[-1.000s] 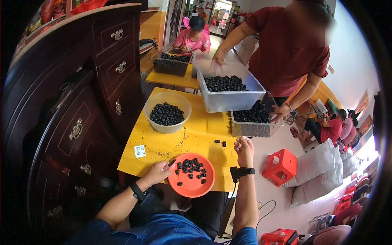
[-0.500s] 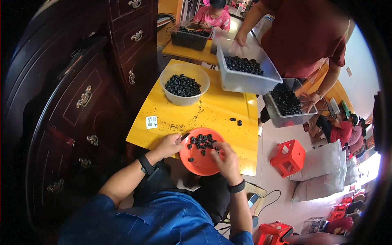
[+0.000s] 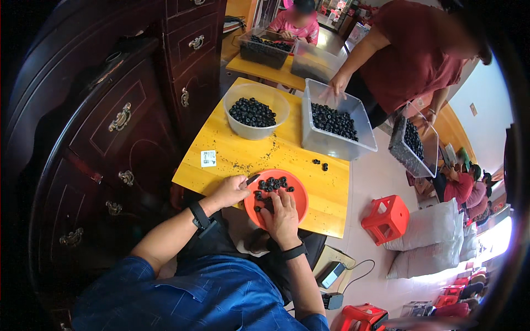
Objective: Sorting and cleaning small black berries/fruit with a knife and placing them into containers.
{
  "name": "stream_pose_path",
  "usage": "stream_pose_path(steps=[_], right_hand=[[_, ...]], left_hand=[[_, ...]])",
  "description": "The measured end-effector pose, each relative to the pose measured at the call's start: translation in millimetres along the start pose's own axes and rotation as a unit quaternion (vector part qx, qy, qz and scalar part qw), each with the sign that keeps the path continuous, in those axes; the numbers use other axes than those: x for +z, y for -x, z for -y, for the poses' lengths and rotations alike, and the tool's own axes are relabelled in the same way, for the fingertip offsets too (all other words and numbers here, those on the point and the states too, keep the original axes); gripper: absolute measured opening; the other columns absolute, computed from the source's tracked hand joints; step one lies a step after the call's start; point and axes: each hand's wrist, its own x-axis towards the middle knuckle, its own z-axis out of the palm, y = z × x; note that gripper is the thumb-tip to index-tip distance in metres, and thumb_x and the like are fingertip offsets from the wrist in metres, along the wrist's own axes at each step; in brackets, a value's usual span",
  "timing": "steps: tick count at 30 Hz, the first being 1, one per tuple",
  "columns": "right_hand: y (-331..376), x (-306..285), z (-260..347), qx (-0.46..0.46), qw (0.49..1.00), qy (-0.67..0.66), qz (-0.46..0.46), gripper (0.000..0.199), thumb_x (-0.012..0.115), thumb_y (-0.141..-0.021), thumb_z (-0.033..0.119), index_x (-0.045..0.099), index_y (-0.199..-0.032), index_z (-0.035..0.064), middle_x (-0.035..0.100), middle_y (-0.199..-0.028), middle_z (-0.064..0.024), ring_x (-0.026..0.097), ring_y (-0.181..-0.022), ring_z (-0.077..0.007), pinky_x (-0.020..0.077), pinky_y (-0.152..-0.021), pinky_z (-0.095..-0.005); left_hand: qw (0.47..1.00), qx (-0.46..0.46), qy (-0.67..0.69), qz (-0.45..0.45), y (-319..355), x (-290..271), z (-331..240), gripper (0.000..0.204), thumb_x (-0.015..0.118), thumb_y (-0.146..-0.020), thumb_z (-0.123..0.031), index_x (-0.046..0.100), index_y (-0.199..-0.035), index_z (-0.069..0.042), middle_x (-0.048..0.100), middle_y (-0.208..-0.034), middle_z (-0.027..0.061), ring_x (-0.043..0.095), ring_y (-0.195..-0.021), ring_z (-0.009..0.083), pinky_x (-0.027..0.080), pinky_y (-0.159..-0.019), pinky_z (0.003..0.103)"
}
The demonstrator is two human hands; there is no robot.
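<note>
In the head view, the left hand (image 3: 232, 192) has its grip closed around a short, dark, blade-like tool (image 3: 253, 180). The tool's long axis slants, its tip pointing between one and two o'clock over the ten o'clock rim of a round orange-red plastic plate (image 3: 298, 205). Its rear end is hidden in the fist. The right hand (image 3: 282, 214) reaches into the plate from five o'clock, fingers toward twelve; its grip covers some small black ring-shaped pieces (image 3: 277, 183), and I cannot tell whether it pinches one. Roughly a dozen pieces are clear of the fingers, several with round openings facing up.

The plate sits at the near edge of a yellow wooden worktop (image 3: 326, 198). From the plate, two small groups of loose black pieces (image 3: 324, 166) lie at two o'clock, too small to count singly. One translucent round plastic bowl (image 3: 256, 132), filled with such pieces, stands between eleven and twelve. Four clear rectangular plastic bins show: one at one o'clock (image 3: 337, 144), touched by a co-worker's hand (image 3: 338, 85); one tilted (image 3: 398, 149), with that person's other hand partly hidden behind it; and two farther off, toward twelve.
</note>
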Motion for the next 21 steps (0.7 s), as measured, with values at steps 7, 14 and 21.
stream_pose_path(steps=[7, 14, 21], right_hand=[[2.8, 5.3, 5.7, -0.032, 0.999, 0.012, 0.012, 0.046, 0.066, -0.087, 0.032, 0.058, -0.126, 0.0083, 0.054, -0.129, -0.016, 0.051, -0.119, -0.0361, 0.0444, -0.097, -0.0475], [7.7, 1.1, 10.5, -0.034, 0.999, -0.006, 0.018, 0.03, 0.066, -0.086, 0.024, 0.063, -0.112, 0.0076, 0.059, -0.109, -0.014, 0.058, -0.101, -0.034, 0.0498, -0.084, -0.0451], [16.5, -2.1, 9.4, -0.026, 0.999, -0.006, 0.019, 0.022, 0.067, -0.086, 0.026, 0.063, -0.095, 0.007, 0.058, -0.094, -0.0127, 0.06, -0.087, -0.0328, 0.0513, -0.073, -0.043]], left_hand=[[0.999, -0.002, 0.039, 0.005, -7.0, 5.7, 15.1, 0.011, 0.06, -0.084, -0.006, 0.058, -0.093, 0.0, 0.057, -0.084, -0.0029, 0.051, -0.075, 0.0063, 0.044, -0.066, 0.025], [1.0, -0.005, 0.002, -0.01, -0.4, 2.1, -7.3, 0.012, 0.064, -0.084, -0.01, 0.061, -0.091, -0.001, 0.056, -0.076, -0.003, 0.049, -0.069, 0.0059, 0.043, -0.061, 0.026], [0.999, -0.018, -0.004, -0.028, 1.3, 2.9, -9.3, 0.016, 0.066, -0.085, -0.015, 0.058, -0.083, -0.002, 0.05, -0.069, -0.0035, 0.044, -0.064, 0.0061, 0.039, -0.056, 0.027]])
